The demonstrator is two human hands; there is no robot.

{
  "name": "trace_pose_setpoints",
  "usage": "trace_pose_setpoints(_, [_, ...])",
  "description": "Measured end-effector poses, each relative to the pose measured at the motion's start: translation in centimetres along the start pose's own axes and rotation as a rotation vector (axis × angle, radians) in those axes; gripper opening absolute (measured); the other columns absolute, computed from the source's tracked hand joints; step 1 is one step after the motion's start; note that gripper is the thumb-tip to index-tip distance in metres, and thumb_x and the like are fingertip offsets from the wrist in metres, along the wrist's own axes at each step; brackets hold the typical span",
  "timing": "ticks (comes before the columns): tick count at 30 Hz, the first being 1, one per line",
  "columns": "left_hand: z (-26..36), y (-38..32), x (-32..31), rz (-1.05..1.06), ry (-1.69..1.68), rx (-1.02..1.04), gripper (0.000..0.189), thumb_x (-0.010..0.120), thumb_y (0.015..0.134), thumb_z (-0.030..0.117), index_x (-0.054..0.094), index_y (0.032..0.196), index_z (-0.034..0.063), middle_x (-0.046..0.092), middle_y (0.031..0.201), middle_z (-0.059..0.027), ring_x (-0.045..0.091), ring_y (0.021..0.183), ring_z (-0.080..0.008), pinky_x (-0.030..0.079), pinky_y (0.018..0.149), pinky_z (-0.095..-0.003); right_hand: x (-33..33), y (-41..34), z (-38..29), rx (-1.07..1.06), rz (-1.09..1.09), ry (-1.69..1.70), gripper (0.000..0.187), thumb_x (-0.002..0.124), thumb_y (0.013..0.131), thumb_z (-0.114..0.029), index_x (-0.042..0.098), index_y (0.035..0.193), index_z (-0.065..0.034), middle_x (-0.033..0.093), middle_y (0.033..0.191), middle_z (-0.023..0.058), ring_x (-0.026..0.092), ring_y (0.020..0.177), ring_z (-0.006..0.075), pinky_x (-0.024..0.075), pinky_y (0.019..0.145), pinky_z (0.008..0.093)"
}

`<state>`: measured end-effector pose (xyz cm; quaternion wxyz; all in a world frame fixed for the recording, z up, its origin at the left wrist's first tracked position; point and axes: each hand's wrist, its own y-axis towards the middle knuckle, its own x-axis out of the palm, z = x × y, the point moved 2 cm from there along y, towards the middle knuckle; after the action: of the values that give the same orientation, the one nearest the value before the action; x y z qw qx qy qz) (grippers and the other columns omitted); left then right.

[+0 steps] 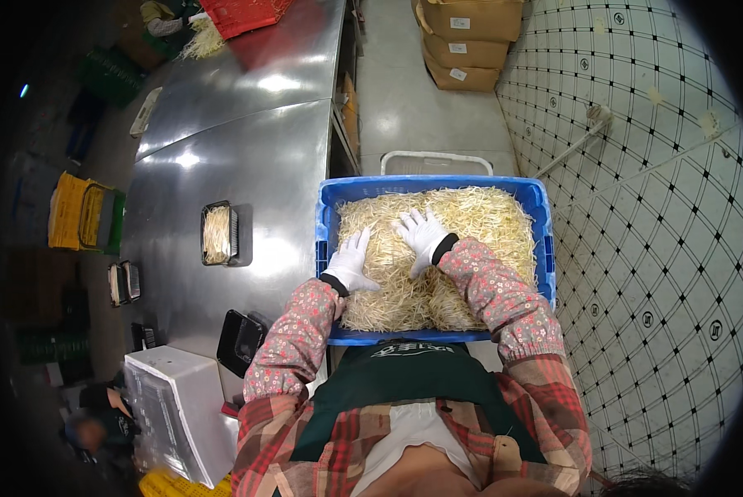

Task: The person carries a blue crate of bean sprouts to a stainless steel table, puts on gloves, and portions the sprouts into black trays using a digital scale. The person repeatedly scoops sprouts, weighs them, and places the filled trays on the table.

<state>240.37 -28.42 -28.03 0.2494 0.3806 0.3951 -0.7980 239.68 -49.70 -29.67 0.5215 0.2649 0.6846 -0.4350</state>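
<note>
A blue plastic crate (433,182) full of pale bean sprouts (471,217) stands directly before me. My left hand (351,264), in a white glove, rests with fingers apart on the sprouts at the crate's left side. Near the middle of the crate, my right hand (422,237), gloved too, lies spread on the sprouts. Neither hand is closed around anything. On the steel table to the left is a black plastic tray of sprouts (217,235). An empty black tray (241,341) lies tilted near my left forearm.
The steel table (222,174) runs along my left, with a white foam box (175,404) at its near end. A red crate (244,15) and a co-worker's gloved hand (198,17) are at the far end. Cardboard boxes (471,37) stand by the tiled wall (626,186).
</note>
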Motion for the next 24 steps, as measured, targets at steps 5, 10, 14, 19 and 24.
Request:
trace_pose_setpoints(5, [-0.7, 1.3, 0.6, -0.019, 0.039, -0.086, 0.135, 0.093, 0.050, 0.029, 0.009, 0.152, 0.0015, 0.032, 0.147, -0.0324, 0.038, 0.135, -0.0430, 0.038, 0.109, -0.0392, -1.1, 1.6, -0.1, 0.041, -0.222, -0.018, 0.135, 0.087, 0.052, -0.059, 0.015, 0.154, -0.0086, 0.041, 0.146, 0.0202, 0.037, 0.137, 0.0358, 0.0204, 0.114, 0.0567])
trace_pose_setpoints(10, [-1.8, 2.8, 0.5, 0.007, -0.081, -0.192, 0.085, 0.085, 0.060, 0.022, 0.043, 0.131, 0.0011, 0.063, 0.114, -0.0257, 0.061, 0.109, -0.0378, 0.050, 0.093, -0.0391, -0.5, 3.0, 1.3, 0.032, -0.221, 0.205, 0.092, 0.080, 0.065, -0.034, 0.040, 0.144, -0.0085, 0.067, 0.105, 0.0164, 0.066, 0.096, 0.0321, 0.0518, 0.085, 0.0445])
trace_pose_setpoints(14, [-0.8, 1.4, -0.9, 0.037, -0.127, -0.186, 0.055, 0.081, 0.065, 0.023, 0.057, 0.109, 0.0015, 0.066, 0.105, -0.0224, 0.064, 0.103, -0.0371, 0.051, 0.090, -0.0396, -0.4, 1.6, 2.0, -0.038, 0.093, 0.201, 0.043, 0.066, 0.073, -0.018, 0.062, 0.114, -0.0065, 0.069, 0.090, 0.0124, 0.068, 0.085, 0.0315, 0.0537, 0.071, 0.0434])
trace_pose_setpoints(19, [0.9, -1.3, -3.5, 0.162, -0.109, -0.013, 0.052, 0.081, 0.067, 0.025, 0.057, 0.109, 0.0040, 0.066, 0.100, -0.0205, 0.063, 0.100, -0.0369, 0.051, 0.087, -0.0425, -4.5, -1.3, 4.8, -0.056, 0.242, 0.108, 0.047, 0.067, 0.072, -0.017, 0.063, 0.119, -0.0152, 0.067, 0.091, 0.0112, 0.067, 0.087, 0.0297, 0.0526, 0.073, 0.0429])
trace_pose_setpoints(24, [-0.5, -4.4, -3.2, 0.394, 0.038, 0.273, 0.056, 0.078, 0.067, 0.017, 0.056, 0.118, 0.0082, 0.061, 0.098, -0.0106, 0.059, 0.094, -0.0311, 0.050, 0.080, -0.0408, -6.9, -4.0, 10.5, 0.237, 0.240, 0.087, 0.055, 0.072, 0.073, -0.032, 0.060, 0.125, -0.0173, 0.067, 0.094, 0.0109, 0.067, 0.087, 0.0299, 0.0513, 0.076, 0.0432])
